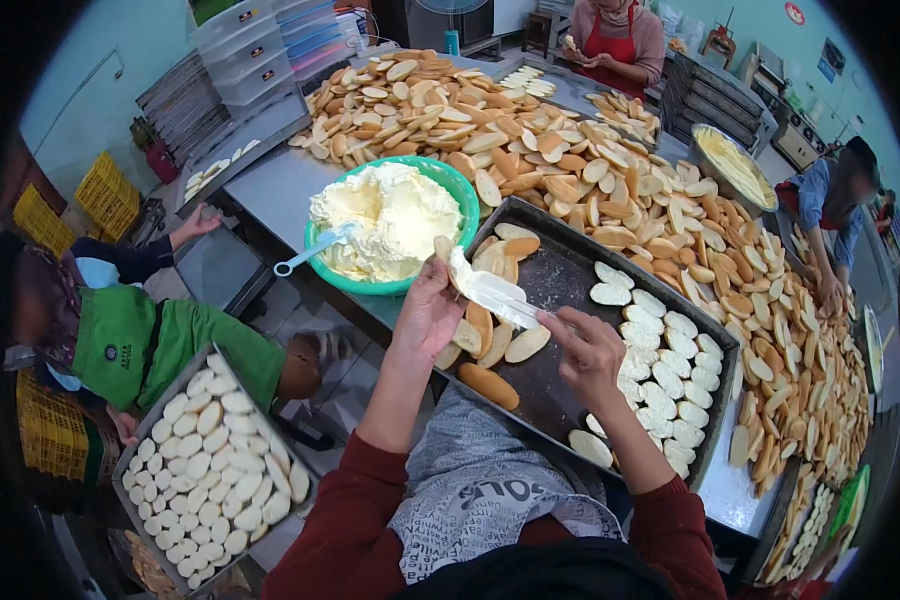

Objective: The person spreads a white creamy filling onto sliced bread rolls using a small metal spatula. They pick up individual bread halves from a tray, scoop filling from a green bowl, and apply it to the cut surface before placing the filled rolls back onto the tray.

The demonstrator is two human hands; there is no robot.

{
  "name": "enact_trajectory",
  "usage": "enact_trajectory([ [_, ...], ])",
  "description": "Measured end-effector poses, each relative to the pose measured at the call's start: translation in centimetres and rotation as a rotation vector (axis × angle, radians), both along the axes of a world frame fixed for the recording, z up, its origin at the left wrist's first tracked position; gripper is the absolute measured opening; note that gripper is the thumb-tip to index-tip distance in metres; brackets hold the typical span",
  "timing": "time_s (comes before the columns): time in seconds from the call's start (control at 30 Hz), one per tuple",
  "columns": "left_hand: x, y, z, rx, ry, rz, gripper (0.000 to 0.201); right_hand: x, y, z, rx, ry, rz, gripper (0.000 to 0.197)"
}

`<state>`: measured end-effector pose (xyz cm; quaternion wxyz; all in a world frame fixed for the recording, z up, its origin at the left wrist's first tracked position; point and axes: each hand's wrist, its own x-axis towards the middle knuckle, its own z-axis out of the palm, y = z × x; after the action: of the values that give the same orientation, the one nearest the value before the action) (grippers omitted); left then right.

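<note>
Spreading cream on a bun half: left hand (pixel 427 312) is curled round the half (pixel 444 248), fingers closed on it, held up over the near-left corner of the dark tray (pixel 560 275), just right of the green bowl (pixel 457 195) of cream. Right hand (pixel 590 352) pinches the handle end of a white spatula (pixel 492 292), blade laid on the half. To do it well, I'd say keep the blade flat w/ light pressure, sweep edge to edge, support the half from behind so it doesn't snap. Finished cream-topped pieces (pixel 660 385) fill the tray's right side; plain buns (pixel 495 335) sit under the hands. Room: tray middle is bare, good for setting down. Left is tight, bowl rim & its scoop (pixel 312 250) close by. Far side is a big bun heap (pixel 610 180) right up vs the tray rim. Table edge lies near the body, another person w/ a tray (pixel 213 470) low at left
</note>
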<state>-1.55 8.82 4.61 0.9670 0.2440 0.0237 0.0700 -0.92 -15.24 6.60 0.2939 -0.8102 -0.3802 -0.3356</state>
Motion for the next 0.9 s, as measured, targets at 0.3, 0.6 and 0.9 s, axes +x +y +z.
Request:
enact_trajectory([
  [0.3,-0.7,-2.3,0.2,-0.069,0.014,-0.11,0.036,0.0,0.8,-1.8,0.089,-0.119,-0.054,0.067],
  [0.6,-1.2,-3.4,0.6,-0.079,-0.067,-0.208,0.036,3.1,2.7,0.3,0.006,-0.232,-0.154,0.062],
  [0.9,-0.7,-3.3,0.3,0.092,-0.03,-0.195,0.026,-0.7,-1.2,1.0,0.226,0.238,-0.173,0.057],
])
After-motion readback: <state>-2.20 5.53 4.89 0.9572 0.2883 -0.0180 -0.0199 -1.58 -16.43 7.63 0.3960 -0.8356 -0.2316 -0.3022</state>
